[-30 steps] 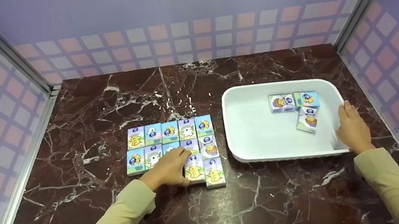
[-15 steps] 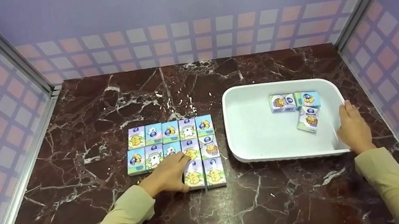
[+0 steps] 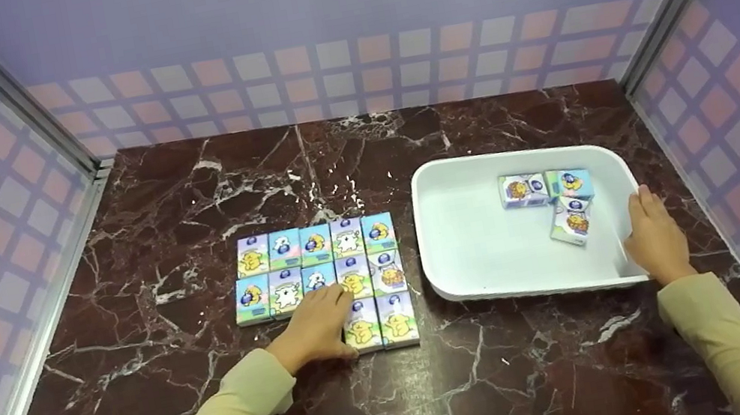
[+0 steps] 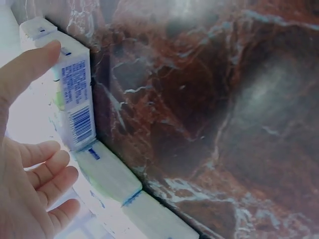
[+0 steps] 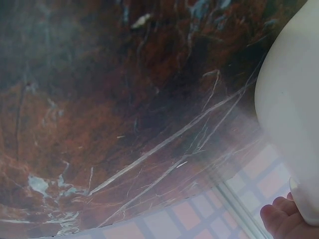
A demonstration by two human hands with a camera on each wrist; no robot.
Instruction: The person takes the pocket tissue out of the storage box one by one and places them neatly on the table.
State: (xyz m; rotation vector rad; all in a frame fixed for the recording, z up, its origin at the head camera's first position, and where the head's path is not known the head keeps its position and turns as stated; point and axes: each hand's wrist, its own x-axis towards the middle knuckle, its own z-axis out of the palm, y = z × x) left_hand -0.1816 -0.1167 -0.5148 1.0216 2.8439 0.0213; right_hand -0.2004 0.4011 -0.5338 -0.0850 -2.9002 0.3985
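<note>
Small printed packs with cartoon animals, which look like pocket tissues, lie flat in close rows left of a white plastic tub (image 3: 476, 249). My left hand (image 3: 315, 327) is over the left pack (image 3: 363, 330) of the front row. In the left wrist view, the thumb (image 4: 47, 57) touches that pack's corner near its barcode side (image 4: 79, 122), and the other fingers (image 4: 60, 184) are spread and slightly bent beside the row. My right hand (image 3: 656, 241) grips the tub's right rim; its fingertips (image 5: 281, 214) show at the tub's edge in the right wrist view.
Inside the tub, three more packs (image 3: 573, 221) lie toward its back right. The dark red marble table (image 3: 559, 372) has purple checked panels (image 3: 332, 77) at the back and both sides. Small white flecks lie behind the rows.
The left front pack has moved toward me, with my left hand on it, and now lies level with the pack on its right. My right hand and the tub have not moved.
</note>
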